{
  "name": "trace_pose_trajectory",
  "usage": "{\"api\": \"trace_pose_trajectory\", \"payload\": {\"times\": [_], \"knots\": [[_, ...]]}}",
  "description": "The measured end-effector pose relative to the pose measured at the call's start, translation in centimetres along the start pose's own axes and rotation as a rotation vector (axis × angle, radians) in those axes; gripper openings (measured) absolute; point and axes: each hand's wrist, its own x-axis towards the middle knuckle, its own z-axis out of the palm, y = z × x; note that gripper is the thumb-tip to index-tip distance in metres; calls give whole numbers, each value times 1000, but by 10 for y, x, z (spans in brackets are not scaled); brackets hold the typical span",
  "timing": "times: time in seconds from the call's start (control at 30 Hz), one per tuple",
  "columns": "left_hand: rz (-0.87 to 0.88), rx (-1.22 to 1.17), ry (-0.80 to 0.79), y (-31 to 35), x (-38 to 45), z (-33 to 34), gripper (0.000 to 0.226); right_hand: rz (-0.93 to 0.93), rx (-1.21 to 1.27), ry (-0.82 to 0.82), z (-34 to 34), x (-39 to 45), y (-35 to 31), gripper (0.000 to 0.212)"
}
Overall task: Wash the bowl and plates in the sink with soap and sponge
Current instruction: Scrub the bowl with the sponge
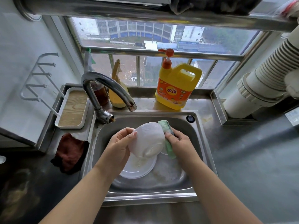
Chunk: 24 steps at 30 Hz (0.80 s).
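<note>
- Gripping the white bowl (148, 139) by its rim, the left hand (120, 143) tilts it above the sink (199, 143), fingers curled round the edge.
- The right hand (177, 139) clasps a green sponge (167, 139) and presses it against the bowl's outer side.
- White plates (137, 168) lie stacked on the sink floor, under the bowl.
- A yellow soap bottle (176, 88) stands on the worktop (242, 151) behind the sink, by the tap (105, 88).
- A dark red cloth (69, 152) lies left of the sink.
</note>
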Motion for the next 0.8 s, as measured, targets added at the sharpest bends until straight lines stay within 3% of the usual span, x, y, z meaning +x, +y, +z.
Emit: {"api": "trace_pose_trajectory", "payload": {"times": [0.1, 0.17, 0.3, 0.4, 0.5, 0.57, 0.7, 0.8], "knots": [[-44, 183, -81, -4, 3, -4, 47, -41, -7, 26, 1, 0, 1, 38], [-84, 232, -115, -3, 5, -9, 51, -88, -71, 29, -1, 1, -1, 41], [-153, 319, -220, 6, 9, -9, 28, -208, -252, 20, -6, -3, -5, 45], [-181, 326, -103, 1, 12, 3, 25, -363, -413, 80, -1, -9, -4, 46], [-131, 339, -1, -9, 10, 15, 2, -460, -576, 79, 8, -18, -4, 50], [-77, 337, 18, -15, 7, 19, 8, -514, -672, 71, 13, -28, -7, 51], [4, 275, 40, -15, 3, 17, 7, -537, -623, 66, 16, -28, -7, 51], [56, 125, 19, -12, 0, 12, 9, -371, -429, 117, -1, -10, -8, 45]]}}
